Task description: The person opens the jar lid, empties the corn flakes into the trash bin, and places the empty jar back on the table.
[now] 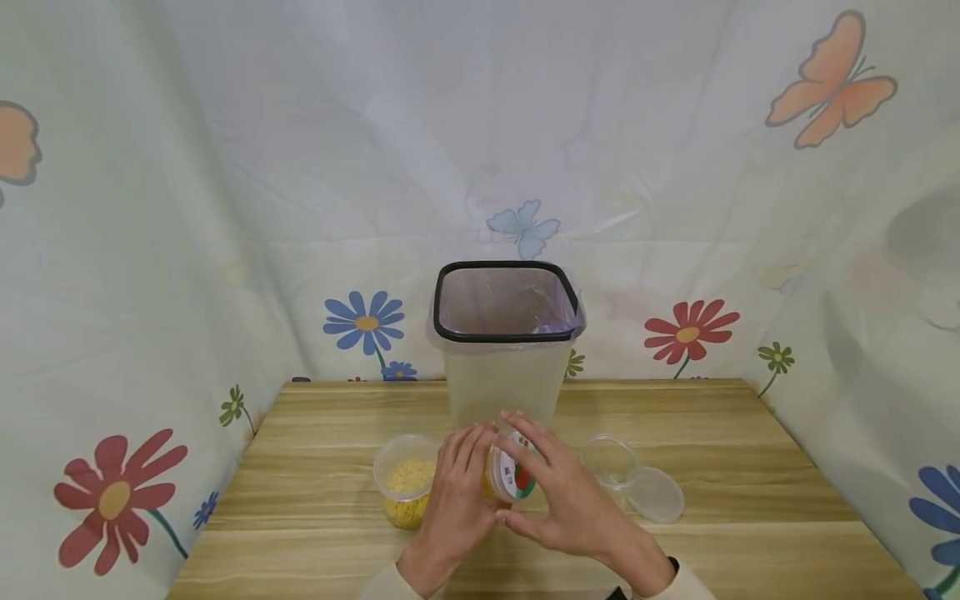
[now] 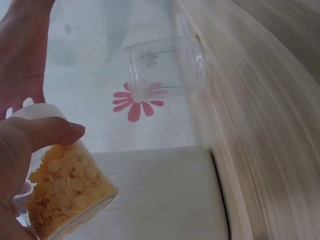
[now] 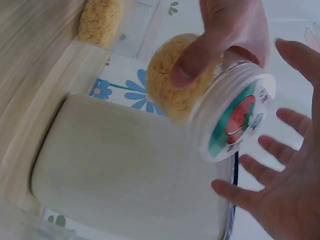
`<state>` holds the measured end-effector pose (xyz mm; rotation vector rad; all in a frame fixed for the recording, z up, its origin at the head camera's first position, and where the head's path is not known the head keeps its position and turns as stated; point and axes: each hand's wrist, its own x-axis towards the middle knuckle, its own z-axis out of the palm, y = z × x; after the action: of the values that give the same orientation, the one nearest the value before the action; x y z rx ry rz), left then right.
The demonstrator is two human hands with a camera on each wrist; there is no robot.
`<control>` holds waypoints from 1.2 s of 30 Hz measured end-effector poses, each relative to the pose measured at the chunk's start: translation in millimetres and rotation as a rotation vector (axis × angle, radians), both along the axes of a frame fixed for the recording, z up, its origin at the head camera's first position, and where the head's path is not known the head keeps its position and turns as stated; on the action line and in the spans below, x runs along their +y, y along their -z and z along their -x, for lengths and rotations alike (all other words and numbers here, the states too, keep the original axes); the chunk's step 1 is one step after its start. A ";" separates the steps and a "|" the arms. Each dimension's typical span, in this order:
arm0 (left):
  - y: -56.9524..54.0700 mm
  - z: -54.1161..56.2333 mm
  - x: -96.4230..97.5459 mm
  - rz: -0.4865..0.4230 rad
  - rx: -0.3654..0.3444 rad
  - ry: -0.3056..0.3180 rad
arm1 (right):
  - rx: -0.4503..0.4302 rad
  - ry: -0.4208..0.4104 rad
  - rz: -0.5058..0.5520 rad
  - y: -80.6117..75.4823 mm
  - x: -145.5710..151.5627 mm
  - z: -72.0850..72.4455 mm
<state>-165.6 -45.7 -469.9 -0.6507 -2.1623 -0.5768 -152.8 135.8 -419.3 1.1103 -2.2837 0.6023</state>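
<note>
Jar of yellow flakes (image 3: 167, 60), lid (image 3: 242, 120) on, was held tilted above the table (image 1: 337, 567), in front of the bin (image 1: 502, 392). Left hand (image 1: 457, 492) grasped the jar body, thumb pressed along its side. Right hand (image 1: 566, 496) was unclenched and held nothing, its fingers spread around the printed lid, just apart from it. Tub of flakes (image 1: 406, 510) stood to the left; clear container (image 2: 167, 67) and pale disc (image 1: 656, 494) sat to the right.
</note>
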 end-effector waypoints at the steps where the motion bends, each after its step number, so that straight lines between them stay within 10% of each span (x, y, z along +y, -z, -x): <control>1: 0.0 -0.1 0.0 -0.004 0.001 0.001 | -0.012 0.036 0.019 -1.6 -1.4 -1.4; 8: -1.0 0.3 1.5 -0.003 0.048 -0.029 | -0.200 0.323 0.110 -6.9 -12.9 -10.3; 14: -1.7 -1.1 3.5 0.013 0.078 -0.050 | -0.308 0.395 0.132 -5.5 -16.8 -10.8; 27: 0.3 -3.5 0.4 0.026 0.039 -0.040 | -0.256 0.167 0.100 -4.6 -7.5 -9.7; 36: 0.1 -5.4 -0.9 0.011 0.022 -0.033 | -0.023 0.028 -0.005 -2.5 -1.2 -5.9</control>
<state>-160.2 -46.6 -470.1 -0.6236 -2.1535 -0.5380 -146.9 134.6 -416.8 1.0771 -2.3176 0.6013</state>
